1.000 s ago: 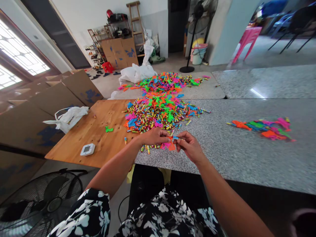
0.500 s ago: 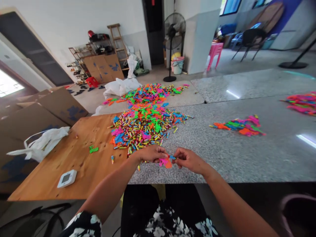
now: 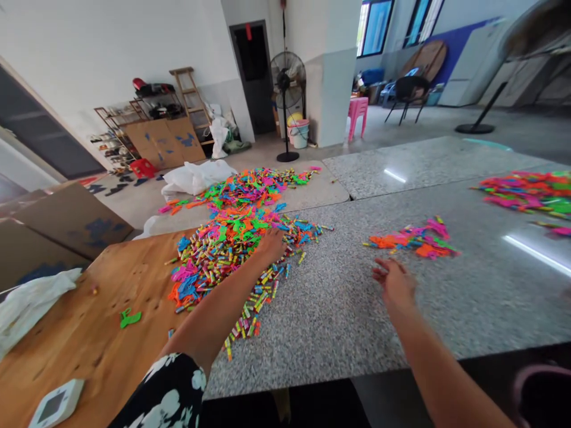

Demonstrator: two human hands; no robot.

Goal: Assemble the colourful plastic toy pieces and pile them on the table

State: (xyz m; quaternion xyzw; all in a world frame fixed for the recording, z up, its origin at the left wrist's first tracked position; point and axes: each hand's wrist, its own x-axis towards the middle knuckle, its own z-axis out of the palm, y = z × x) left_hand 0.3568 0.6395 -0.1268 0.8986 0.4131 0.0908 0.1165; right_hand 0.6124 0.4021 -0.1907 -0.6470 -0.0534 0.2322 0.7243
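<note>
My left hand reaches into the large pile of colourful plastic pieces and small striped tubes. Its fingertips are hidden among the pieces, so what they touch or grip cannot be made out. Over the grey speckled tabletop, my right hand is open, fingers apart and nothing visible in them. Just beyond it lies a small heap of pink, orange, blue and green pieces with tubes. A single green gun-shaped plastic piece rests on the wooden board to the left.
The wooden board carries a white device with a grey screen. A white bag and cardboard boxes stand at the left. Another colourful pile is at the far right. A standing fan is behind the tables.
My hands were together at the table's front edge with pink and orange pieces and a tube. Now they are apart: left forward on the pile, right near the small heap. The view has shifted right.
</note>
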